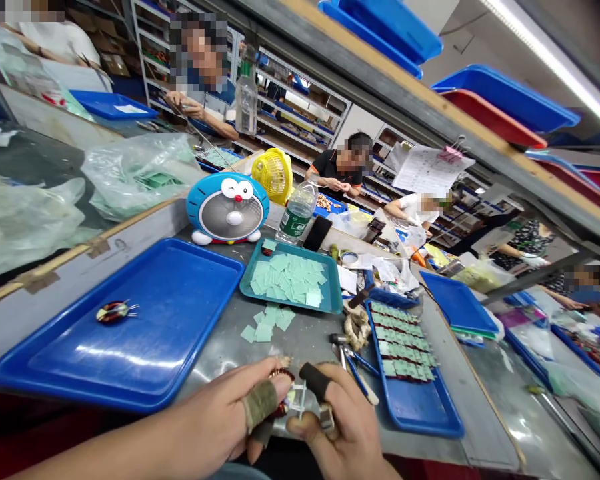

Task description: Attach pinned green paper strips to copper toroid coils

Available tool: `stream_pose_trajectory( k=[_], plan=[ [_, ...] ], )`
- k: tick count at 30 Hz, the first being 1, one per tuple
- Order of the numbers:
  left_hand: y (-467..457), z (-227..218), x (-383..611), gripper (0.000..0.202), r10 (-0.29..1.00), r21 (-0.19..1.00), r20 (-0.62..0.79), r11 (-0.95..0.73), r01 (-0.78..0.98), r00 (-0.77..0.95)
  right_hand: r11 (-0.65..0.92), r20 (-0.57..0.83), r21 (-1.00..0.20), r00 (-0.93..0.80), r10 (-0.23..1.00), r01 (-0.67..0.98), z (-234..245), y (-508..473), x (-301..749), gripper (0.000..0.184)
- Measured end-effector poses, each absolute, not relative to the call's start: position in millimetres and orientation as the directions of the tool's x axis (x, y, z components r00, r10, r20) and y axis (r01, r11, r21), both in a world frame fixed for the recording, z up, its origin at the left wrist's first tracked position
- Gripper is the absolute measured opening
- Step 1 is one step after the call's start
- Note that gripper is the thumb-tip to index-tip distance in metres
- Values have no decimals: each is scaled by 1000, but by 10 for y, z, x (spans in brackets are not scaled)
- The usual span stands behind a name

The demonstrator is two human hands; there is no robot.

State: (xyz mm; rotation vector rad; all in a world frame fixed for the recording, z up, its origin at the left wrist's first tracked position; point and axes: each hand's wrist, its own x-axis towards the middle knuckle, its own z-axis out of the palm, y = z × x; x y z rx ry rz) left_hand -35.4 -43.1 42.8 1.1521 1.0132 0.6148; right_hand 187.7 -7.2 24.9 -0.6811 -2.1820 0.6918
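Observation:
At the bottom of the view my left hand (230,417) and my right hand (337,427) meet over the table's near edge. Both pinch a small wound coil (283,393) with copper wire and thin leads sticking out. My left thumb wears a cloth wrap, my right forefinger a black finger cot. Another finished coil (114,311) lies alone on the large blue tray (145,347) to the left. Small green squares fill the teal tray (330,303), and a few lie loose on the table (265,325).
A narrow blue tray (420,407) with rows of parts lies right of my hands, pliers (355,363) beside it. A blue cat-shaped fan (228,208), yellow fan (274,173), water bottle (297,212) and phone (318,233) stand behind. Several other people work at benches beyond. Plastic bags (135,173) lie at left.

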Motion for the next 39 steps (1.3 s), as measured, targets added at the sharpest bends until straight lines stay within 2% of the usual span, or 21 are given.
stream_pose_trajectory(
  k=[3,7,9,12,17,22,26,30,33,35,37,39],
  plan=[
    [-468,428,-360,59,865,965,-262,239,109,429,716,495,-647,-570,656,262,292,-82,1857,46],
    [-511,402,-372,52,866,962,-263,203,183,425,742,416,-645,-730,543,184,390,-15,1825,38],
    [-532,383,-362,51,880,970,-237,187,158,412,747,447,-640,-705,550,178,395,-1,1799,33],
    [-568,351,-344,53,896,974,-226,203,100,383,743,495,-634,-624,605,217,353,-17,1766,38],
    [-593,342,-341,49,899,967,-246,201,158,362,746,387,-642,-766,514,176,353,-14,1759,32],
    [-597,365,-294,45,948,988,-141,116,101,284,756,489,-618,-648,584,215,356,-23,1742,34],
    [-625,338,-263,44,943,985,-154,123,122,293,779,418,-595,-751,511,199,357,-33,1743,28],
    [-615,283,-279,47,947,978,-196,172,115,255,743,460,-636,-669,583,210,363,7,1725,32],
    [-557,228,-358,53,920,961,-276,263,84,280,584,312,-787,-687,656,199,309,74,1722,39],
    [-507,185,-430,55,925,958,-280,288,6,257,347,184,-913,-542,820,216,178,62,1722,37],
    [-467,145,-496,55,939,948,-292,309,-78,182,51,8,-990,-304,953,133,-59,-58,1701,35],
    [-446,110,-543,54,943,936,-314,327,-128,112,-172,-164,-985,-253,953,-12,-369,-294,1653,43]
  ],
)
